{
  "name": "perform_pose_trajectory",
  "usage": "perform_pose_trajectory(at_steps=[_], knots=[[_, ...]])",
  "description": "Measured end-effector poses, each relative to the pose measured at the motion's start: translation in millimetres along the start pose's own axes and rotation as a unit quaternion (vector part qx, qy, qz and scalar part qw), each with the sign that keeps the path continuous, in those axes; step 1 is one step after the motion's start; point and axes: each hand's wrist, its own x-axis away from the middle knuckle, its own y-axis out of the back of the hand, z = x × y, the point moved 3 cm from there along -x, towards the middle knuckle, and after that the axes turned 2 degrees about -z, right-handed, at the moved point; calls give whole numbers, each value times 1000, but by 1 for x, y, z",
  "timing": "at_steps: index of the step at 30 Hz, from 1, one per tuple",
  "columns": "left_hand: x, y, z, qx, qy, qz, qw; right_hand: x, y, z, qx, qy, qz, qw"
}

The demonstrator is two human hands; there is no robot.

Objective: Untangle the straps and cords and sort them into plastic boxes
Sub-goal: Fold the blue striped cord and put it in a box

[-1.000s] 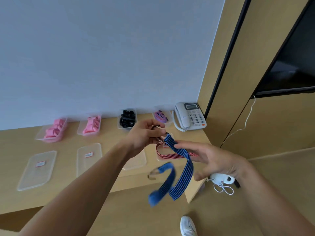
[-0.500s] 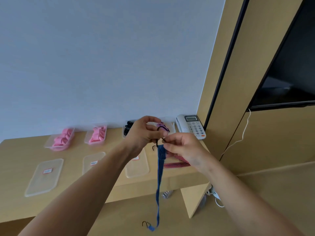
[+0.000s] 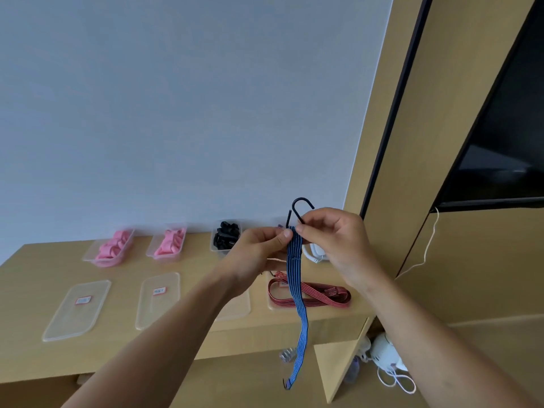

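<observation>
The room reads as an office or meeting room. A light wooden worktop (image 3: pixel 29 290) runs along a plain pale wall (image 3: pixel 176 113). Matching wood panelling (image 3: pixel 412 142) carries a dark wall-mounted screen (image 3: pixel 506 136) with a white cable (image 3: pixel 429 240) hanging below it. Clear plastic boxes (image 3: pixel 89 257) and labelled lids (image 3: pixel 73 310) sit in rows.
</observation>
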Motion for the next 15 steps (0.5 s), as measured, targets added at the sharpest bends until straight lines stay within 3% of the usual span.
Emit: perform_pose_trajectory(at_steps=[6,9,15], knots=[[-11,-23,-5,-24,-44,-54,997,-8,21,9,12,23,28,999],[-14,-29,-11,30,-53,-70,996,-9,27,11,40,44,60,996],[-18,-41,-12,126,-2,-32,991,-15,40,8,69,45,49,995]])
